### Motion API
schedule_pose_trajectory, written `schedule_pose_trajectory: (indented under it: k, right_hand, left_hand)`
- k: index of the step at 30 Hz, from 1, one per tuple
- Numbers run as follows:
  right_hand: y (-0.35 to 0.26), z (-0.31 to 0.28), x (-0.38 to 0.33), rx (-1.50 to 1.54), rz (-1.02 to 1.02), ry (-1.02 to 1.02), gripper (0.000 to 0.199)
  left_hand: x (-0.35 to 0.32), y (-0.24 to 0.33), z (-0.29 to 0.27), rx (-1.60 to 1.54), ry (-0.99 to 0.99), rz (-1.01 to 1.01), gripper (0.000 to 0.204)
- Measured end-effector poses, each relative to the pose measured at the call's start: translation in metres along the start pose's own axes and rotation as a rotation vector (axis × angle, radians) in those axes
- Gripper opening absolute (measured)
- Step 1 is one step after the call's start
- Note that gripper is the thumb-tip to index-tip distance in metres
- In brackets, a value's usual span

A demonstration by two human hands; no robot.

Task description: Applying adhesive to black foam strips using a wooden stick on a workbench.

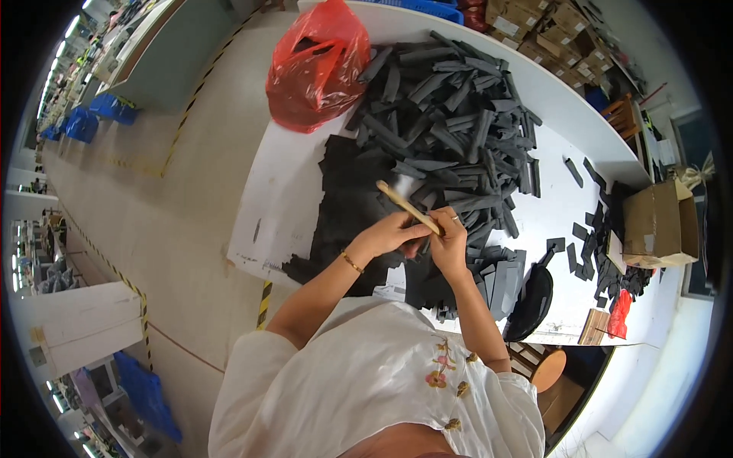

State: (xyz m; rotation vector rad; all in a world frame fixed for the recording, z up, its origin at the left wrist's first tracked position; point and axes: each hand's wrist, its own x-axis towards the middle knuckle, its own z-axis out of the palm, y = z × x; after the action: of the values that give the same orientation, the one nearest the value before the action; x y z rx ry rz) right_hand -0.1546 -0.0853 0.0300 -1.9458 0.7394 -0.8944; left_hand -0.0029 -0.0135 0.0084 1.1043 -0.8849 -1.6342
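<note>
Factory floor with striped tape lines is stretching away on the left, and a white table (294,191) is carrying a big heap of dark grey strips (450,114) — flat, narrow pieces, probably foam or rubber — beside a red plastic bag (317,65). From the head view, the person's left hand (389,233) and right hand (449,240) are meeting over the near edge of the heap, both curling their fingers around a slim wooden stick (405,206) that is slanting up and away to the left. Something dark seems to be sitting between the palms, but I cannot tell what. That stick is looking light and stiff, easy to pinch near its lower end where the hands are closing on it; the strips are looking soft and bendy, best taken flat by an end. A cardboard box (657,225) and more scattered strips are lying at the right — well apart from the hands.
</note>
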Motion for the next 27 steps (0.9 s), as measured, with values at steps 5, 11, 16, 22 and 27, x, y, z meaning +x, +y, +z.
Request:
schedule_pose_trajectory:
  k: [5,11,16,22,27]
  right_hand:
    - [-0.003,-0.012,0.041,-0.012,0.175,0.210,0.015]
    - [0.011,-0.023,0.147,0.038,0.184,0.483,0.020]
    - [0.079,-0.086,0.287,0.357,0.298,0.585,0.025]
    - [0.104,-0.091,0.230,0.196,0.432,0.418,0.029]
    - [0.125,-0.097,0.068,-0.092,0.512,0.133,0.034]
  left_hand:
    - [0.012,0.001,0.017,-0.026,0.111,0.074,0.030]
    - [0.008,0.019,0.024,-0.138,0.291,0.143,0.032]
    - [0.004,-0.019,-0.004,-0.085,0.508,-0.030,0.033]
    - [0.020,-0.014,-0.043,0.374,0.595,0.182,0.014]
    - [0.056,-0.023,-0.036,0.948,0.302,0.351,0.008]
